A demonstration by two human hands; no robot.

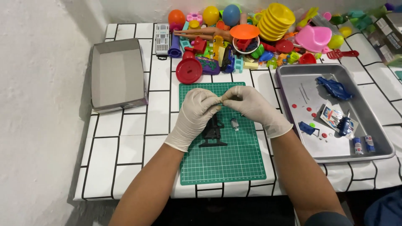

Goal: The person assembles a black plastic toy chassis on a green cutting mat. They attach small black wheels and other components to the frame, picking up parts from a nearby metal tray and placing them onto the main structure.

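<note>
Here, both gloved hands meet over the upper part of the green mat (234,163), fingertips pressed together around something too small to make out. The left hand (197,115) curls in from the left with its grip pinched shut at the thumb and forefinger; the right hand (251,106) comes in from the right, its grip pinched the same way, the two pinches touching. What sits between them I cannot tell.

Just below the hands, on the mat, lies a black plastic frame (212,133), lengthwise toward the person, partly hidden by the left hand. Beside it to the right sits a small grey motor (235,124), apart from the frame.

The mat lies on a bench (125,138) covered in white cloth with black grid lines. To the right is a metal tray (293,75), its near corner just beside the right wrist. In it are a blue shell (334,88), a smaller blue piece (307,128), a few red dots, a blue screwdriver (344,124) on a packet, and two batteries (362,144). To the left, well apart, stands a grey cardboard box (117,75). Along the back wall runs a heap of bright plastic toys (251,37), with a red disc (189,70) nearest the mat's top edge.
</note>
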